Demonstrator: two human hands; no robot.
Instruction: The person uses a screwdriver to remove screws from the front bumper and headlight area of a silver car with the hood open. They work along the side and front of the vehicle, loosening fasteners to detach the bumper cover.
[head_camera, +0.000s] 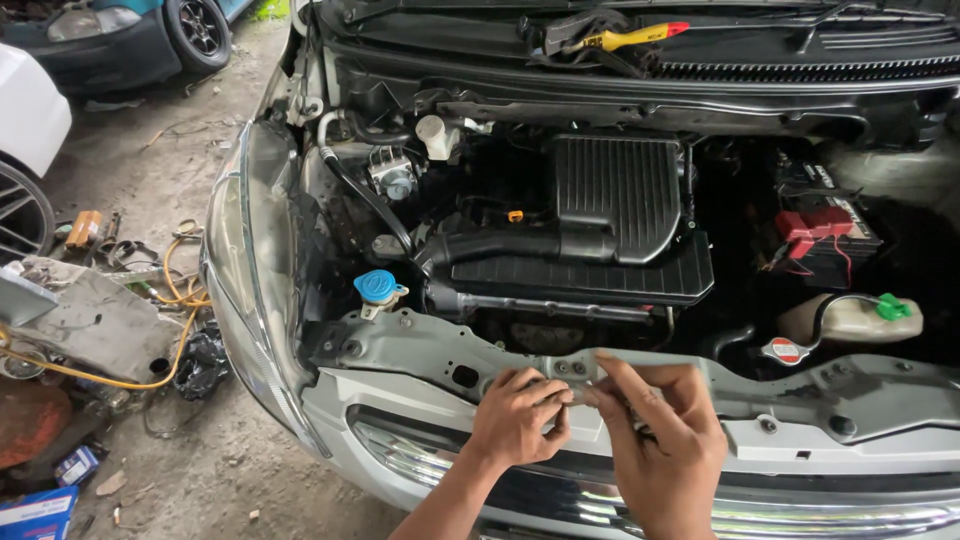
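Observation:
My left hand (515, 415) and my right hand (665, 440) meet at the middle of the grey front crossmember (420, 350) of a silver car with its bonnet up. The fingertips of both hands pinch at a small part by the latch mount (572, 368); what they hold is too small to make out. Behind the crossmember lies the engine bay with a black ribbed air-filter box (620, 195) and a black intake hose (490, 245).
A blue filler cap (377, 286) stands left of the hands, a battery with a red terminal cover (820, 230) at right, a green-capped reservoir (860, 318) below it. Yellow-handled pliers (625, 38) lie on the cowl. Tools, a yellow hose (180, 300) and scrap litter the ground left.

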